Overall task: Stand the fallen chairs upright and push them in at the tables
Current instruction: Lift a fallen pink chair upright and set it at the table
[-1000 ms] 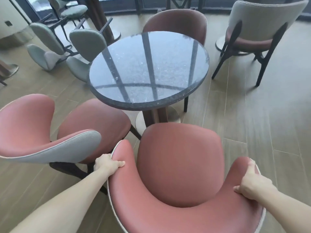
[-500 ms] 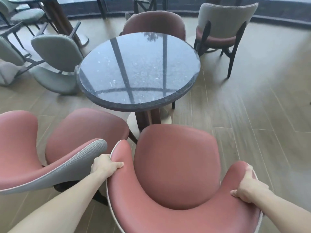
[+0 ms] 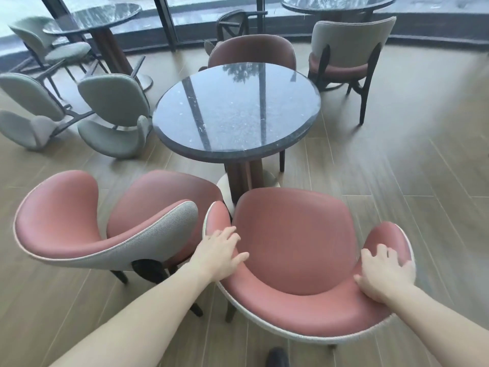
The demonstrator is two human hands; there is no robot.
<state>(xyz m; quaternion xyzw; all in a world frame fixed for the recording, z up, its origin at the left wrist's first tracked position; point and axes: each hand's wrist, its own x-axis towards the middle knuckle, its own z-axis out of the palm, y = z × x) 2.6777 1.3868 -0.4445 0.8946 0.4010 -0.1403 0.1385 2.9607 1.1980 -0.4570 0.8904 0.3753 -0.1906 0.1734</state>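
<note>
Wood-plank floor [image 3: 397, 181] carries a round dark speckled stone table [image 3: 236, 109]. Two grey upholstered chairs [image 3: 113, 123] lie toppled left of it. Left hand [image 3: 219, 254] and right hand [image 3: 383, 271], fingers spread flat, rest on the curved backrest of the upright pink leather chair [image 3: 293, 245] facing the table.

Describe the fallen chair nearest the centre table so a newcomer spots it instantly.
Start at the round dark table mid-room. Just left of it lies the nearer grey-green chair, tipped over with legs pointing away. Its fallen twin lies farther left; the pink chairs stand upright.
</note>
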